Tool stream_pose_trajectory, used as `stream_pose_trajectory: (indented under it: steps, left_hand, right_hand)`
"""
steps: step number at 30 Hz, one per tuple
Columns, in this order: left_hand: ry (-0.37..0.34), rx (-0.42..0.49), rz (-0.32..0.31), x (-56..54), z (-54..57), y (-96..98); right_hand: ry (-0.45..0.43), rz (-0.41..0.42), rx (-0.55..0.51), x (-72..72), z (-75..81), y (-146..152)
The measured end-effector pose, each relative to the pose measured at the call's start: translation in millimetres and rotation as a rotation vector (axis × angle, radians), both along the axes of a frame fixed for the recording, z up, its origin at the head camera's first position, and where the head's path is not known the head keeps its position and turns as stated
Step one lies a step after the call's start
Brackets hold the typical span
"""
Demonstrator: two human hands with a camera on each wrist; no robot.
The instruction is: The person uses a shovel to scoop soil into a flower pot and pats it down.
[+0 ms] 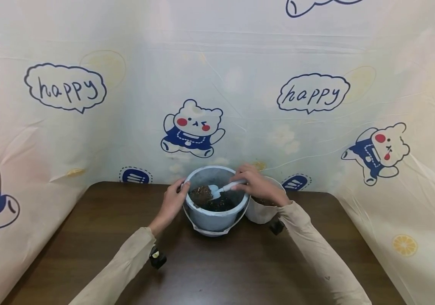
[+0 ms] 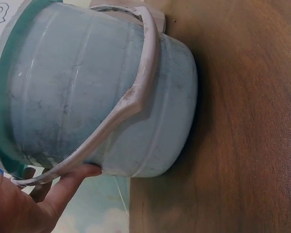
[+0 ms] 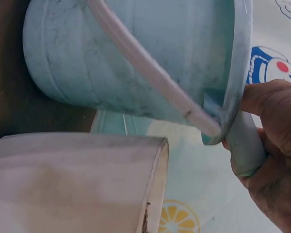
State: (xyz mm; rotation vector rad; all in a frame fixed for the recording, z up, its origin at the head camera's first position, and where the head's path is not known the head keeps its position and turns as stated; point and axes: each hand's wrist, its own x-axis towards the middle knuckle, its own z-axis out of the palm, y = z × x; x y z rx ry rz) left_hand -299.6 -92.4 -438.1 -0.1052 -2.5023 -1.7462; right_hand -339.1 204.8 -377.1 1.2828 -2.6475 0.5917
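A light blue bucket (image 1: 213, 219) stands upright at the far side of the table, with dark soil (image 1: 219, 203) inside. Its pale handle (image 2: 144, 63) hangs down against the front. At the bucket's left rim my left hand (image 1: 171, 202) grips the edge, thumb (image 2: 70, 182) along the outer wall. My right hand (image 1: 258, 185) holds a small garden trowel (image 1: 232, 185) by its handle, over the right rim. The trowel's light blue blade points left inside the bucket, beside a mound of brown soil (image 1: 201, 195). In the right wrist view the trowel's handle end (image 3: 247, 150) shows within the fingers.
A white pot (image 1: 258, 212) with brown soil in it stands just right of the bucket, partly hidden under the right forearm. Brown wooden table (image 1: 202, 271) extends toward me. A printed curtain (image 1: 240, 76) hangs close behind the table and along both sides.
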Motion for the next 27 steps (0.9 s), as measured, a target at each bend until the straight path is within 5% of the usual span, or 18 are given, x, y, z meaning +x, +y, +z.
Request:
stream_pose_trajectory:
  steps: [15,27]
  left_hand:
    - [0.017,-0.007,0.002,0.7,0.4,0.0]
    - [0.018,0.003,0.006,1.8,0.1,0.6]
  right_hand:
    - [0.015,-0.082,-0.096,2.3,-1.0,22]
    - [0.011,-0.156,-0.191,14.3,13.1,48]
